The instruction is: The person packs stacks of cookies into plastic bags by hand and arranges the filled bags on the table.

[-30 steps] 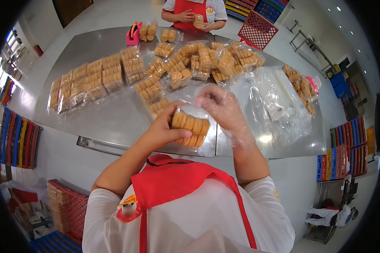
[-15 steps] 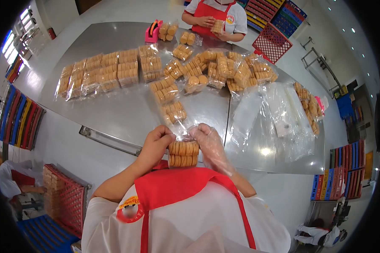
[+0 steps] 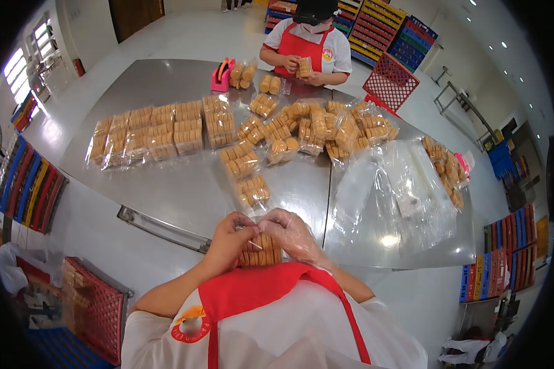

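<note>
Left hand [image 3: 231,238], bare: thumb and fingers were bent together, the clear plastic at the upper part of a packet of biscuits [image 3: 263,253] pinched between them. Right hand [image 3: 291,236], covered by a clear plastic glove [image 3: 306,246]: fingers were curled against the same plastic from the right, close to the left fingertips; its exact grip was partly hidden. The packet was held between both hands at the near edge of the steel table [image 3: 178,194], just in front of a red apron [image 3: 252,289]; whether it was supported by the edge could not be told.

Just beyond the hands, two filled packets [image 3: 252,189] were laid one past the other. Farther off, a loose heap of packets [image 3: 326,126] was spread across the middle. On the left, a row of packets [image 3: 151,132] was lined up side by side. To the right, clear plastic bags [image 3: 412,178] were laid flat and overlapping, with more packets [image 3: 444,169] bunched beyond their right side.

At the far edge, a pink tape dispenser [image 3: 222,75] was set beside a bag of round biscuits [image 3: 242,74]. Across the table, a small packet [image 3: 303,67] was held in both hands by a co-worker [image 3: 308,46].
</note>
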The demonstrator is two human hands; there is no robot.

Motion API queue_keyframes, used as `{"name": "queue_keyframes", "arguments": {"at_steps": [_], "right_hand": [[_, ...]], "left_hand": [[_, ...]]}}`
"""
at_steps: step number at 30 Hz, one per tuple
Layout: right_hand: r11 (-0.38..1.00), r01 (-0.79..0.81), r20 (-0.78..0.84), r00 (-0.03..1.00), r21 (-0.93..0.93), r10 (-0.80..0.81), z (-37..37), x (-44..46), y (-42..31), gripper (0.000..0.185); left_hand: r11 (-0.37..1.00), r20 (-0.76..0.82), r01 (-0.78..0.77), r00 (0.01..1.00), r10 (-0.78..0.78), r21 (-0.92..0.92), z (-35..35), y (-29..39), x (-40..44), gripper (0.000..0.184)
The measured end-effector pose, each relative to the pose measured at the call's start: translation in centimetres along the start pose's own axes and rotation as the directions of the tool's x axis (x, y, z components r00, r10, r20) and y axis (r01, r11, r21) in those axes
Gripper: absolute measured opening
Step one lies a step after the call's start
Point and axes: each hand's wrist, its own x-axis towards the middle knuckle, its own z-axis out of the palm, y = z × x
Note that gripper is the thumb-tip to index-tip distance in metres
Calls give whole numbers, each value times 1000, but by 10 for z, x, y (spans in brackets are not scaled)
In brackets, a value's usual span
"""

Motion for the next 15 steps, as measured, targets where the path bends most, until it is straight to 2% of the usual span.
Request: {"name": "queue_keyframes", "arguments": {"at_steps": [2, 4, 5, 7, 8, 9, 10, 13, 15], "right_hand": [[998, -57, -31, 998, -26, 57, -2, 1, 3, 20], [992, -71, -27, 997, 101, 74, -4, 1, 8, 25], [984, -79, -26, 996, 162, 84, -5, 0, 9, 27], [996, -53, -52, 997, 78, 57, -7, -2, 5, 27], [999, -39, -65, 997, 35, 42, -7, -3, 1, 27], [999, -30, -69, 997, 32, 32, -6, -6, -4, 27], [999, -21, -74, 997, 29, 23, -4, -9, -9, 27], [997, -45, -27, 999, 68, 47, -8, -8, 6, 25], [990, -74, 9, 997, 124, 73, -10, -6, 15, 24]], "left_hand": [[996, -15, 40, 999, -42, -79, 1, 5, 0, 21], [983, -30, 109, 993, -115, -150, 3, 14, -5, 18], [995, -49, 78, 995, -81, -58, 0, 12, -3, 17], [992, -72, 11, 997, -2, 128, -5, 10, 4, 17], [920, -35, -142, 986, 165, 364, -8, 11, 3, 16], [772, 40, -279, 949, 314, 570, -6, 18, -2, 15], [561, 146, -392, 890, 432, 730, -6, 22, -5, 14], [475, 218, -435, 869, 443, 765, -15, 13, -6, 17], [569, 146, -377, 900, 410, 730, -16, 5, -7, 15]]}}
